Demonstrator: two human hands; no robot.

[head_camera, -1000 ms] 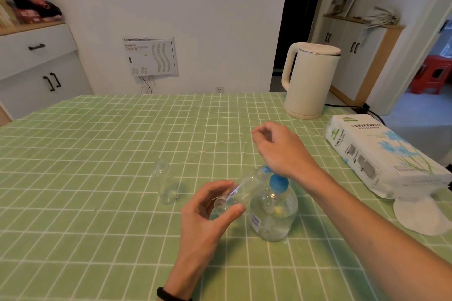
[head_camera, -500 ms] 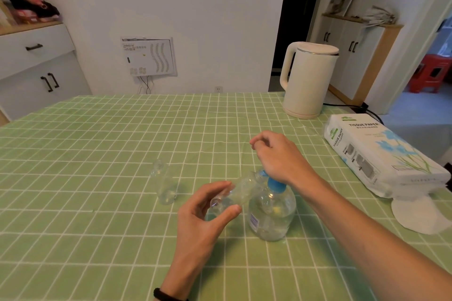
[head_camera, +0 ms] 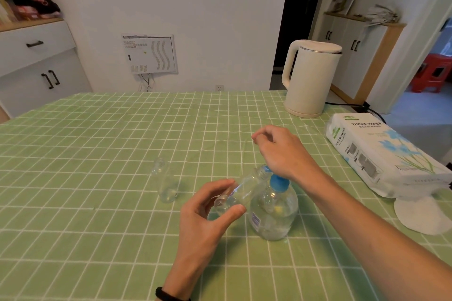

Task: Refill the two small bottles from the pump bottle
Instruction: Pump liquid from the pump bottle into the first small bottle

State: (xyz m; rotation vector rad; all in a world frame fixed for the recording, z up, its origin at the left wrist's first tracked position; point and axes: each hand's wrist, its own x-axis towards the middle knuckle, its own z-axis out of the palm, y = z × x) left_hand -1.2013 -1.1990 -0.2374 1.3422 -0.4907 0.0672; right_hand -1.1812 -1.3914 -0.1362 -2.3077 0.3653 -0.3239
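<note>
The table [head_camera: 97, 239] fills most of the view under a green cloth checked with thin white lines, slightly creased near the middle. Its far edge runs along the white wall, and the whole left half of the cloth lies open. The right side is more crowded. A cream kettle [head_camera: 310, 80], smooth, tall and round, stands at the far right corner close to the edge. A soft white tissue pack [head_camera: 374, 151] printed with blue flowers lies nearer, along the right edge, and a flat round white pad [head_camera: 420, 215] sits partly under its near end. The pump bottle [head_camera: 274, 215], squat, rounded and of clear plastic with clear liquid inside, stands upright right of centre. The heel of the right hand [head_camera: 281, 151] rests on its blue pump head [head_camera: 277, 182]. That hand's fingers curl loosely forward, and whether they pinch anything cannot be told. The left hand [head_camera: 203, 220], with a dark band at the wrist, grips the tilted small bottle [head_camera: 242, 190] between thumb and curled fingers at its base end. This clear, slim bottle slants up to the right, its mouth end just at the pump head, below the right hand. The standing small bottle [head_camera: 166, 181], also clear and slim, stands upright on the cloth to the left, apart from both hands.
</note>
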